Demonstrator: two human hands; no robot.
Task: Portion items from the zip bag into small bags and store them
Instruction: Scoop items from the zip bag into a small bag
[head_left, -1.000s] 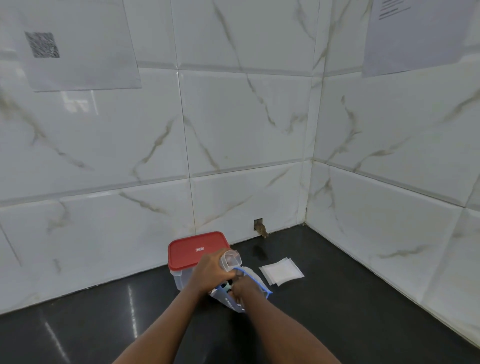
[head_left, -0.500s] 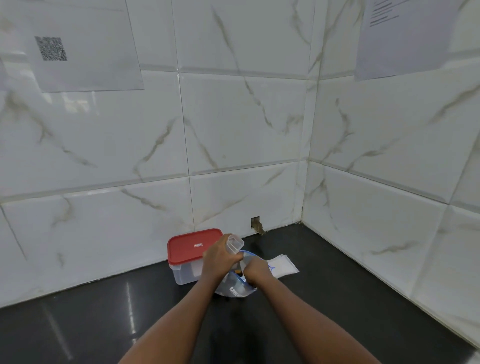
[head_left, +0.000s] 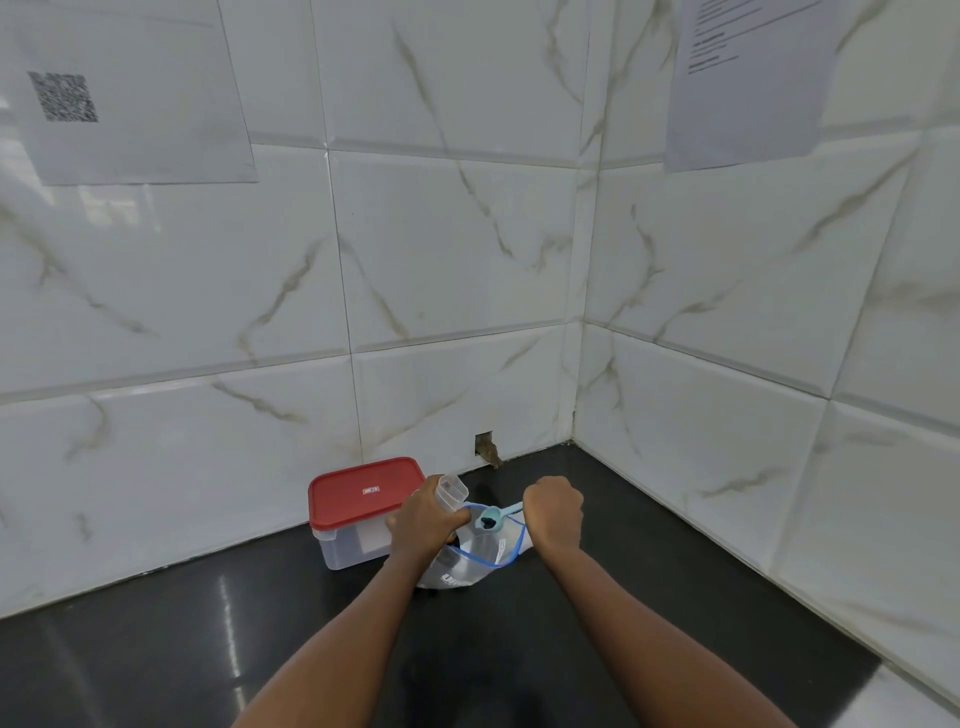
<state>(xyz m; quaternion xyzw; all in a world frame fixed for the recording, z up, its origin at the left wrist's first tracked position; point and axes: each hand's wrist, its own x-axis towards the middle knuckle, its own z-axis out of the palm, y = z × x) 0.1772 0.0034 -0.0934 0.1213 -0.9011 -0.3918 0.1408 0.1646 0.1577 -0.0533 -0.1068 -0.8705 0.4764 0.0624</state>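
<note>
A clear zip bag (head_left: 480, 564) with a blue zip edge stands open on the dark counter. My left hand (head_left: 423, 522) grips a small clear bag (head_left: 451, 491), held open above the zip bag's left edge. My right hand (head_left: 553, 512) grips the handle of a light blue scoop (head_left: 491, 521), which is lifted over the zip bag's mouth with dark items in its bowl. The scoop's bowl is just right of the small bag's opening. The stack of small bags seen earlier is hidden behind my right hand.
A clear plastic box with a red lid (head_left: 363, 493) stands just left of the zip bag, against the tiled wall. Tiled walls meet in a corner at the back right. Dark counter (head_left: 156, 649) stretches to the left and front.
My right hand has come up out of the zip bag, lifting the blue scoop with dark items toward the small bag. My left hand stays in place with the small bag.
</note>
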